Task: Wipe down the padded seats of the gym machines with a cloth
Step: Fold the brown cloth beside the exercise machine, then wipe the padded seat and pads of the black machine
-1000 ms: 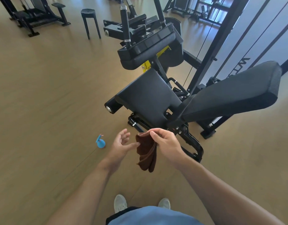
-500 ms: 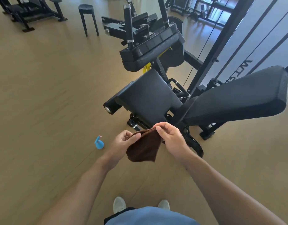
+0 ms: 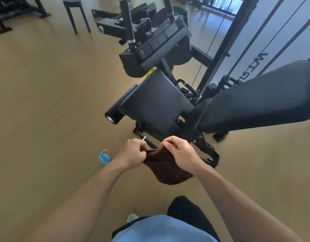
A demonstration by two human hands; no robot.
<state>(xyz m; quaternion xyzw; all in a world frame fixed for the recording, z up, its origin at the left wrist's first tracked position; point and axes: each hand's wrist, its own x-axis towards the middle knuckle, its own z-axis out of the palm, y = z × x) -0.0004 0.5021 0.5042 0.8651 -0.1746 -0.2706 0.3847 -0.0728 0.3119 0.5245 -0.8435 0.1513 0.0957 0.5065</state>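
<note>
1. The dark brown, soft terry cloth point(image 3: 165, 169) hangs in the air between the two hands, its top edge stretched in a shallow curve from one hand to the other.
2. The left hand point(image 3: 131, 154) is closed in a pinch on the cloth's left top corner, fingers curled in, knuckles up.
3. The right hand point(image 3: 181, 152) pinches the right top corner between thumb and forefinger, the other fingers loosely bent; its wrist covers part of the cloth's right side.
4. Below the hands the cloth sags into a rounded pouch with a thick, folded lower edge; its nap looks matte and even, with no pattern that can be made out.
5. Just beyond the hands stands a black gym machine whose square, black padded seat point(image 3: 156, 105) is tilted, its surface smooth and faintly glossy; the cloth is not touching it.
6. To the right of the right hand, and higher, a long black padded backrest point(image 3: 259, 102) with a fine textured cover slants up toward the frame edge.
7. Farther beyond the seat sits a black carbon-look padded block point(image 3: 156, 55) with upright black bars rising from it.
8. To the left of the left hand, near it, a small blue plastic spray bottle point(image 3: 104, 157) stands on the tan wooden floor point(image 3: 46, 102).
9. Beneath the forearms a light blue garment and one pale shoe show.
</note>
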